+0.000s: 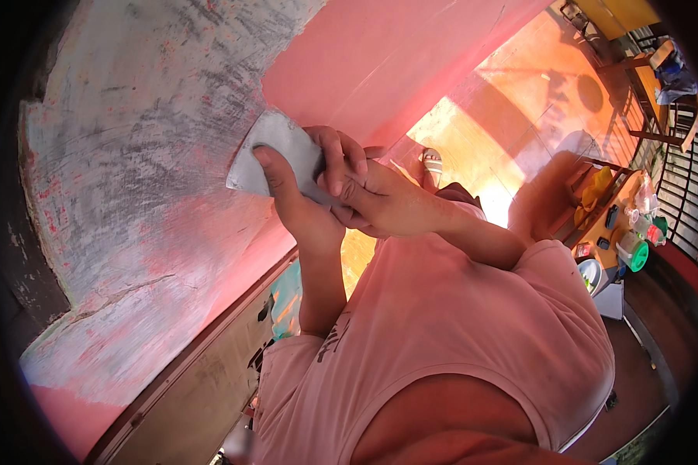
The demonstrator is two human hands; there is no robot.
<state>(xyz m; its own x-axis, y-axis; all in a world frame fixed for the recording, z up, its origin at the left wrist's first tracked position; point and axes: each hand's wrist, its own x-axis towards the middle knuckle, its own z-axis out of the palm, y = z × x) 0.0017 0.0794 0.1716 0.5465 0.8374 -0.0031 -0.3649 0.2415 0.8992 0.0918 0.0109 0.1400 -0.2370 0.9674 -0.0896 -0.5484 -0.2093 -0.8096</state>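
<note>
Wall [139, 147] | left fingers [279, 174] grip grey plate [248, 168] (outer edge bare) | floor [512, 116] beyond

From where I stand, a brown wooden table [627, 194] at the person's three o'clock carries a flat dark oblong object [613, 216], a small black object [603, 243], clear plastic containers [642, 222] and a round, bright-green-and-clear plastic container [639, 256].

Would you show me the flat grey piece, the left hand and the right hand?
Flat grey piece [292, 142]: head view, broad face.
Left hand [309, 217]: head view, thumb's base.
Right hand [389, 204]: head view, back of hand.
</note>
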